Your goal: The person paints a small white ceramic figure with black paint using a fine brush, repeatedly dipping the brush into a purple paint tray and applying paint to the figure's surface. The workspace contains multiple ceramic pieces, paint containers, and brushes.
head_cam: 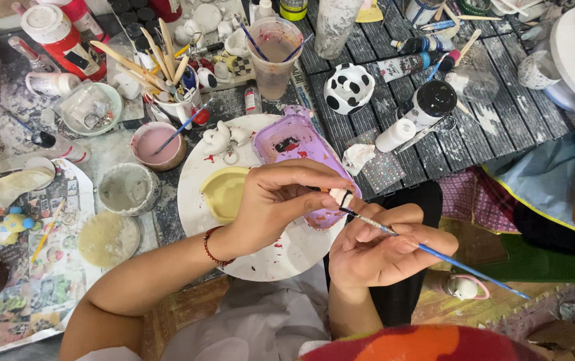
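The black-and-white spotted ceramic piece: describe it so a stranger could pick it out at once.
Start at the round white board under the hands, then look up past the purple plastic tray to the dark slatted mat. The spotted ceramic piece sits there, right of the cloudy water cup. It alone is glossy white with bold black patches; the nearby figurines are plain white.

A dark, paint-smeared table (367, 80) carries everything. On it lies a round white board (280, 257) spotted with red. Beside that stand a small bowl of pink paint (155, 144), a grey crusted bowl (128, 189) and a cup of murky water (274, 57). A black-and-white spotted figurine (348, 87) sits further back, near two white paint bottles (413, 117). Newspaper (40, 267) covers the left end.
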